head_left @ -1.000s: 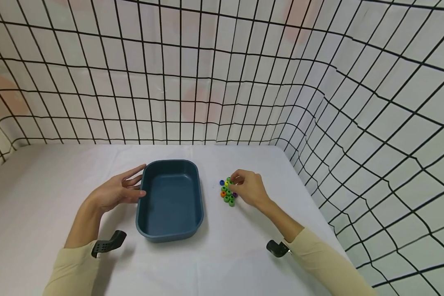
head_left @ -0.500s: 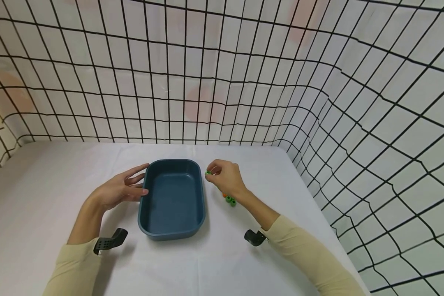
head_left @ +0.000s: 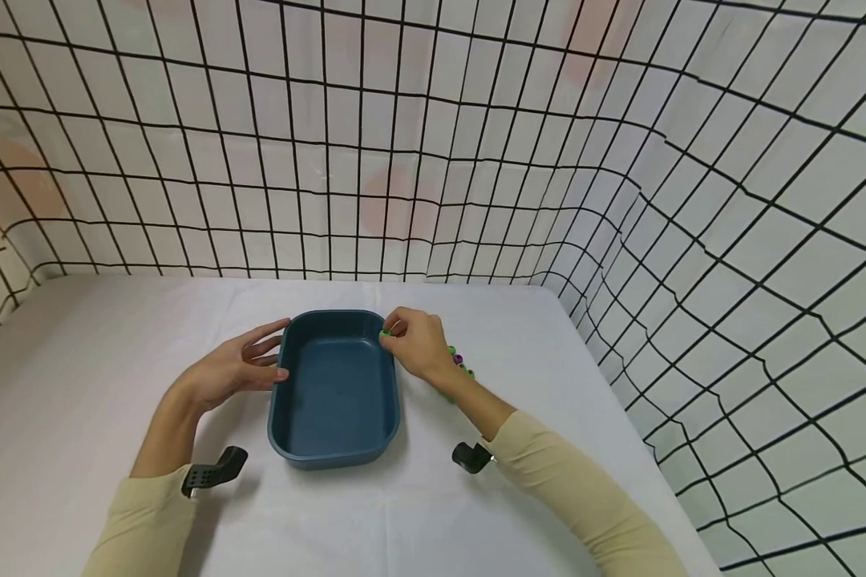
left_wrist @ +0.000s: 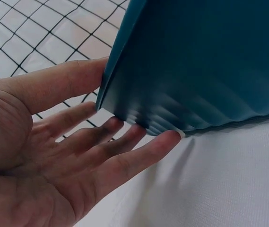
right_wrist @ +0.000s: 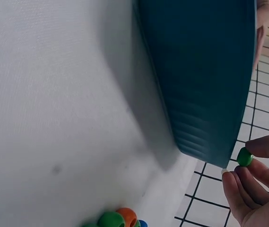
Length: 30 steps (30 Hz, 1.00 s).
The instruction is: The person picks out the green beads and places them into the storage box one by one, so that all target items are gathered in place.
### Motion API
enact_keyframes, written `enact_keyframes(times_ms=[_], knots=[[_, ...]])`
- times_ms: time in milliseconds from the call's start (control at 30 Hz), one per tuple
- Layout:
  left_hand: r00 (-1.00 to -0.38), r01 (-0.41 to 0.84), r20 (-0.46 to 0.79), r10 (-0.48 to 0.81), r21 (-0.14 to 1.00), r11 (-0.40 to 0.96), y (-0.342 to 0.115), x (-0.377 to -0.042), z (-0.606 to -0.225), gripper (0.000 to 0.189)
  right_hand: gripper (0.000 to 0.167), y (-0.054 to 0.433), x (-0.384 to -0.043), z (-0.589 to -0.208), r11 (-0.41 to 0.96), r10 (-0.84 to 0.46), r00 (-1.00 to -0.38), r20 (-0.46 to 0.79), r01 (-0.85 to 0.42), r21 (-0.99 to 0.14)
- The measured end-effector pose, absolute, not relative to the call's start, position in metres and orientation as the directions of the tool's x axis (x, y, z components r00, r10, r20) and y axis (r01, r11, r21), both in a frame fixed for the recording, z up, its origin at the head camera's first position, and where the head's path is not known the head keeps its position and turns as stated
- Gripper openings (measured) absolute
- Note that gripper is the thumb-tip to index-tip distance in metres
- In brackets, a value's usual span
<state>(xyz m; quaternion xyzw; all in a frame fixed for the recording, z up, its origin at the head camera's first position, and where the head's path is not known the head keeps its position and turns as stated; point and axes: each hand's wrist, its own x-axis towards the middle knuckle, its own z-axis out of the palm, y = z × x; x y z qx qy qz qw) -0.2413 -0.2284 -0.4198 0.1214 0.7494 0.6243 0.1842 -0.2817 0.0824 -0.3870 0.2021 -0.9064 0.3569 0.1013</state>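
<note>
A dark blue plastic tray (head_left: 335, 397) stands on the white cloth. My left hand (head_left: 220, 375) holds its left side; the thumb laps over the rim while the fingers touch the outer wall in the left wrist view. My right hand (head_left: 420, 346) pinches a small green bead (right_wrist: 244, 156) between thumb and fingers, at the tray's far right corner. Right of the tray, partly hidden by the right hand and forearm, lies a loose group of beads, among them a purple bead (head_left: 458, 359). An orange bead (right_wrist: 126, 216) shows in the right wrist view.
A black wire grid (head_left: 375, 192) backed with white cloth rises behind the table, and a grid wall (head_left: 750, 320) runs along the right side. Black wrist-worn devices sit on both sleeves, the left device (head_left: 216, 473) beside the tray.
My right hand has picked a green bead from the group and carried it left to the tray's rim. The left hand keeps its hold on the tray.
</note>
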Motion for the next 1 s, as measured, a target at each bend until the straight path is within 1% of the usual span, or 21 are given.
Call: enact_keyframes(times_ms=[300,567,800,1000], knots=[[-0.901,-0.009,-0.108,0.419,0.973,0.231,-0.2266,-0.2415,-0.4189,0.094,0.008,0.0766,-0.2785,-0.3906,0.686,-0.297,-0.910,0.290,-0.414,-0.598],[-0.881,-0.038,-0.140,0.451,0.973,0.229,-0.2255,-0.2399,-0.4221,0.097,0.008,0.0751,-0.2779,-0.3942,0.684,-0.295,-0.909,0.295,-0.416,-0.598],[-0.897,-0.032,-0.132,0.421,0.971,0.237,-0.2254,-0.2398,-0.4232,0.096,0.008,0.0745,-0.2776,-0.3948,0.683,-0.296,-0.905,0.306,-0.424,-0.595],[-0.902,-0.041,-0.121,0.413,0.979,0.198,-0.2252,-0.2425,-0.4230,0.096,0.008,0.0749,-0.2773,-0.3954,0.676,-0.294,-0.902,0.318,-0.431,-0.597]])
